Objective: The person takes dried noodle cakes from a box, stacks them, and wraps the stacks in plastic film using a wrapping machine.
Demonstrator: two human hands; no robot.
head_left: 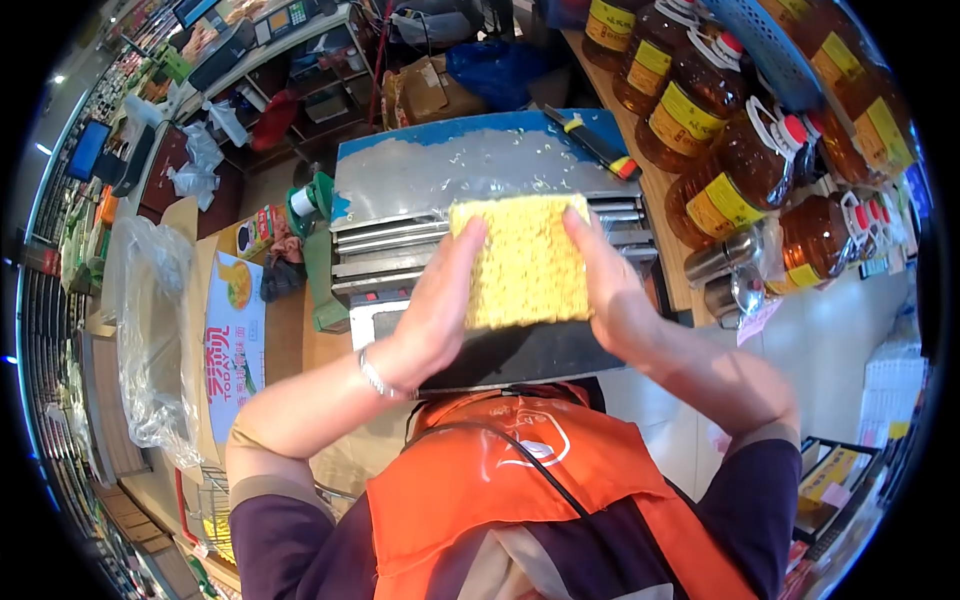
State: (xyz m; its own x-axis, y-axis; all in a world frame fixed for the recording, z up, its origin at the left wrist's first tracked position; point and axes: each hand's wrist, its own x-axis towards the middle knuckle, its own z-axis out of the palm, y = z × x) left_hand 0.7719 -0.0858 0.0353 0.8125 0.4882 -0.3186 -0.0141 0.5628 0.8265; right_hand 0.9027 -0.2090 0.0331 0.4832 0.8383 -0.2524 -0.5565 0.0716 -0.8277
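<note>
Left hand [438, 305]: part-open, not fisted, thumb along left edge of yellow noodle block [530, 265]. Noodle block: gripped between both hands, above metal machine [430, 172]. Right hand [612, 290]: part-open likewise, thumb at right edge; other fingers mostly hidden on both.

Carton [235, 345] L of machine [430, 170], jugs [690, 110] R, tool [592, 142] on machine's far R cnr.

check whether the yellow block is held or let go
Held: the yellow block sits between the left hand and right hand, one at each side. Whether its underside touches anything, I cannot tell.
</note>
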